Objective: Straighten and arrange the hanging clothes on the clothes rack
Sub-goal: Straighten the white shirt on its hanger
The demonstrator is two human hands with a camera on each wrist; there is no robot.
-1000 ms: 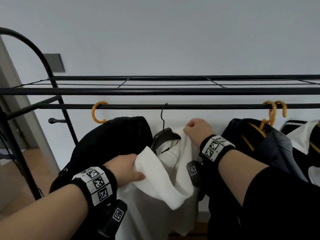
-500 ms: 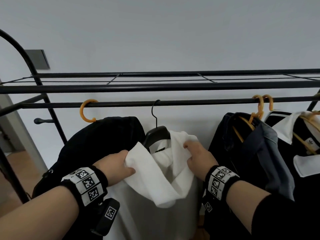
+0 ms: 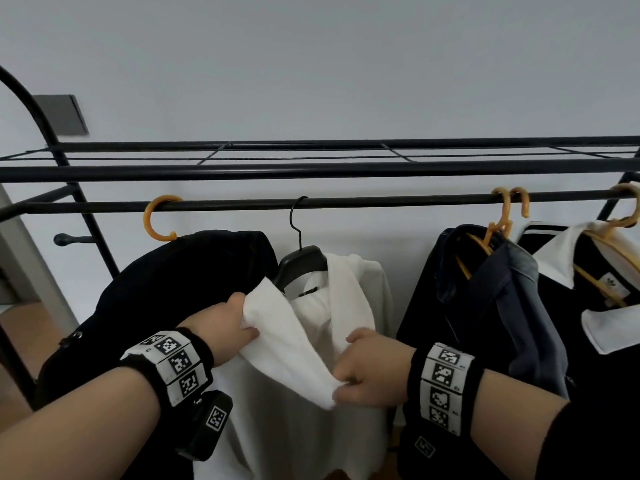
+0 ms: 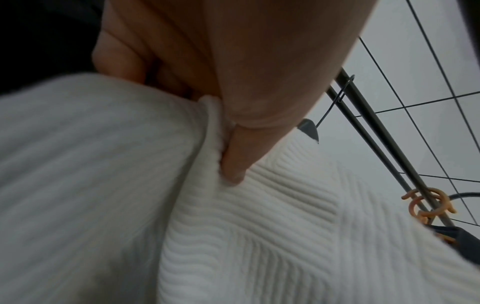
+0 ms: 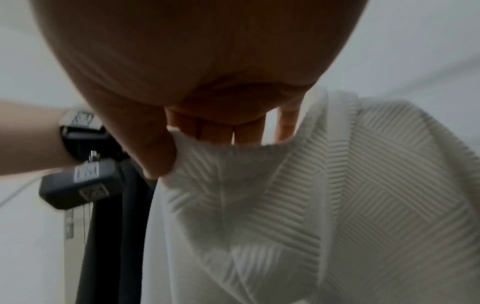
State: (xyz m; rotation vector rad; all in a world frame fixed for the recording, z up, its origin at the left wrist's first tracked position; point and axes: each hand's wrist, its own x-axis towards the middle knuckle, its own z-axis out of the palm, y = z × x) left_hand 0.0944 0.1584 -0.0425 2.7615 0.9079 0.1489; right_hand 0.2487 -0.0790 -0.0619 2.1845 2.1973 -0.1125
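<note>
Two hands: I have both on one loose white fold, so I judge this step is pulling it straight before it drops flat.
Rack (image 3: 311, 202): thin black metal bar with a wire shelf over it, above and beyond my fingers; it carries every hanger.
Black coat (image 3: 194, 282): dark and bulky, touching the back of my left hand, on an orange hook.
White top (image 3: 360, 306): ribbed knit with diagonal ridges, on a black hanger (image 3: 301, 261) just above my fingers; it hangs bunched, so I judge it needs smoothing.
Dark jacket (image 3: 485, 289): blue-grey, just past my right wrist, on an orange hanger.
Left hand (image 3: 225, 330): thumb (image 4: 233, 162) pressed into the fold's rolled edge, fingers curled behind it, pinching the upper end.
Right hand (image 3: 370, 372): thumb (image 5: 155, 152) and fingers (image 5: 221, 131) pinch the fold's lower end.
</note>
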